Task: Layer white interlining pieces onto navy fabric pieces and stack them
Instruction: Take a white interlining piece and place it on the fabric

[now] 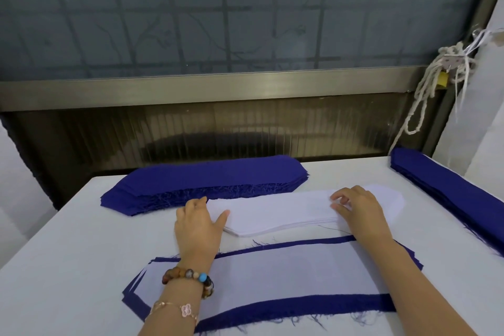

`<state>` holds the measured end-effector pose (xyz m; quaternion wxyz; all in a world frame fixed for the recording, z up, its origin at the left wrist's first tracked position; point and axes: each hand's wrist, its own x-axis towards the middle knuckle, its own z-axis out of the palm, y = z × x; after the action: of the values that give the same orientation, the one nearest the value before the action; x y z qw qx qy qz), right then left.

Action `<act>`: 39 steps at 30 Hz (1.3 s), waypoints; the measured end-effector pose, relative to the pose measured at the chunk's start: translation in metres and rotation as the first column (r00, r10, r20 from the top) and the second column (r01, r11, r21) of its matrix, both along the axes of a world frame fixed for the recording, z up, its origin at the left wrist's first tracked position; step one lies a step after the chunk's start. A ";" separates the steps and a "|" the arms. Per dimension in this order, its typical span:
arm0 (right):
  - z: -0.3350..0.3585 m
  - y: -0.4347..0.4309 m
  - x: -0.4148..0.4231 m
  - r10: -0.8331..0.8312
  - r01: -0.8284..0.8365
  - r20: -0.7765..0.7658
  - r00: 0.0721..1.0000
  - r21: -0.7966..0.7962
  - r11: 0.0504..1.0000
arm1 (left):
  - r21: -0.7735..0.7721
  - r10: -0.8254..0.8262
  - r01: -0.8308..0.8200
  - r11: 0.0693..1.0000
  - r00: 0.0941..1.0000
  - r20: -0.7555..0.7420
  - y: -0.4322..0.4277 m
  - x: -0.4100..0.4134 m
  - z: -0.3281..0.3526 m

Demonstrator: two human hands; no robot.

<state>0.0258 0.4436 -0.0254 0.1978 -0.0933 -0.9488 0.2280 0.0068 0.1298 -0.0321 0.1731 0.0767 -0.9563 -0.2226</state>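
Note:
A stack of white interlining pieces (275, 213) lies across the middle of the table. My left hand (197, 222) rests at its left end, thumb on the top sheet, fingers bent at the far edge. My right hand (354, 206) lies on the stack's right part with fingers curled at the top sheets. Nearer to me sits a pile of navy pieces, the top one covered by a white interlining piece (286, 273) with a navy border showing. A thick stack of bare navy pieces (204, 180) lies behind the white stack.
A second navy stack (447, 194) runs along the table's right edge. The white table (68, 254) ends at a metal window frame (191, 90) at the back. A knotted white cord (428, 84) hangs at the right.

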 end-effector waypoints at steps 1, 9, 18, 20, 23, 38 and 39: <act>0.000 0.000 0.000 0.007 -0.007 -0.001 1.000 -0.018 1.000 | -0.014 0.001 -0.001 1.000 1.000 0.027 0.000 0.000 0.000; 0.000 0.002 0.000 0.025 -0.025 0.002 1.000 -0.070 0.997 | 0.080 -0.021 0.024 0.997 0.999 -0.046 0.001 0.003 0.006; -0.002 0.003 -0.001 0.029 -0.029 -0.012 1.000 -0.083 0.996 | 0.093 0.029 -0.025 0.995 0.999 -0.039 -0.001 0.004 0.006; -0.002 0.003 -0.001 0.025 -0.025 -0.006 1.000 -0.084 0.996 | 0.116 0.030 -0.028 0.993 0.999 -0.017 -0.001 0.003 0.007; -0.003 0.003 -0.001 0.026 -0.026 -0.005 1.000 -0.076 0.997 | 0.211 0.013 0.004 0.977 0.997 -0.078 0.000 0.003 0.008; -0.007 0.006 -0.005 0.024 -0.024 -0.015 1.000 -0.061 0.998 | 0.177 0.030 0.004 0.984 0.982 -0.189 -0.002 0.003 0.007; -0.006 0.005 -0.004 0.024 -0.025 -0.014 1.000 -0.065 0.998 | 0.186 0.038 0.001 0.983 0.978 -0.205 -0.002 0.003 0.007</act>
<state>0.0214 0.4490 -0.0317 0.1980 -0.0864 -0.9406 0.2618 0.0102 0.1274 -0.0255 0.2664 0.0775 -0.9074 -0.3156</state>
